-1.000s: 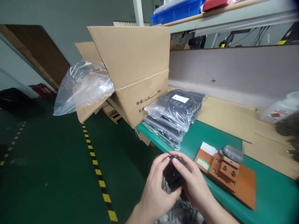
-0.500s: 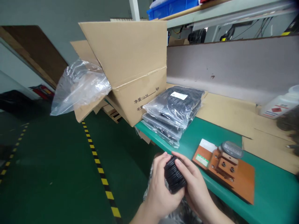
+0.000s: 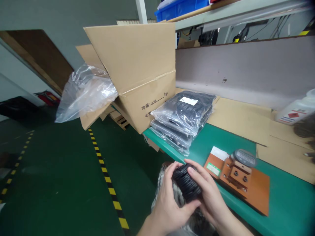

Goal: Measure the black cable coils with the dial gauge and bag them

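Both my hands hold a stack of black ribbed parts (image 3: 186, 185) just off the near edge of the green bench. My left hand (image 3: 169, 203) cups the stack from below and the left, fingers curled round it. My right hand (image 3: 209, 196) grips it from the right, its fingers laid over the top. Under my hands lies a clear plastic bag (image 3: 169, 193) with more dark parts in it. To the right an orange-brown fixture (image 3: 256, 193) with a round digital gauge (image 3: 243, 158) sits on the bench.
Stacked clear bags of black parts (image 3: 184, 118) lie on the green bench (image 3: 290, 203) beside an open cardboard box (image 3: 137, 72) lined with a plastic bag (image 3: 83, 91). Cardboard sheets (image 3: 246, 121) cover the bench's back. A white bottle (image 3: 295, 113) stands far right. Yellow-black tape (image 3: 105, 173) marks the floor.
My hands have turned the black stack slightly and shifted a little to the right. The view has tipped a bit; the bench items stay put.
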A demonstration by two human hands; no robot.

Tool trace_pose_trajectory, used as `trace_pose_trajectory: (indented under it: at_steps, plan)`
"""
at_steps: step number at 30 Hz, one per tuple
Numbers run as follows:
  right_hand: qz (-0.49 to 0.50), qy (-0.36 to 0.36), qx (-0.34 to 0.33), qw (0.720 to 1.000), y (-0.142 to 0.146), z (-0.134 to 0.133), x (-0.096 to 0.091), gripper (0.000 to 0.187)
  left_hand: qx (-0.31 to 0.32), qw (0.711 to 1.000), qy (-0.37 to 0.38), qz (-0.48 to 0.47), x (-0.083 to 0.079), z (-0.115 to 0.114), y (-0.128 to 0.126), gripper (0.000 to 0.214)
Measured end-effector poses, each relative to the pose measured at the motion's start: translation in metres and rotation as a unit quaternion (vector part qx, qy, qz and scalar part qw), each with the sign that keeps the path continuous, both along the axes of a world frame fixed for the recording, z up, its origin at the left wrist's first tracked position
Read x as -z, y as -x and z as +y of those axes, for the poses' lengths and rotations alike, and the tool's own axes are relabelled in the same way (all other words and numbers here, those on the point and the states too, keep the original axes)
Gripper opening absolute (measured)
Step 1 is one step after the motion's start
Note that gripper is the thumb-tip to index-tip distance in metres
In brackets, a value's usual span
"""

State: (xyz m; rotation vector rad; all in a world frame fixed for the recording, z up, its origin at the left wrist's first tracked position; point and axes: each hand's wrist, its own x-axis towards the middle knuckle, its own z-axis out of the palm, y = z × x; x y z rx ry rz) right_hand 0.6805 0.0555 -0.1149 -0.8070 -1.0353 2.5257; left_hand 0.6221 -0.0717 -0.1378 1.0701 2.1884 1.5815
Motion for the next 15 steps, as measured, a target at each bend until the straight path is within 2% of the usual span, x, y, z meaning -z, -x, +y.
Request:
trace_pose_trajectory:
  at_steps: [6,11,15]
  plan:
    - [-0.005,-0.024,-0.022,0.999,0.0007,0.0,0.0036,0.057,-0.018,0.999,0.013,0.043,-0.0009,0.0031,0.0028,0.074]
    - [-0.016,-0.008,-0.043,0.999,-0.0007,0.003,0.0001,0.056,-0.017,0.998,0.047,0.031,-0.0049,0.0035,0.0053,0.072]
    - [-0.016,-0.009,-0.037,0.999,0.0025,0.0034,-0.0002,0.049,-0.018,0.996,0.043,0.076,-0.0043,0.0045,0.0076,0.063]
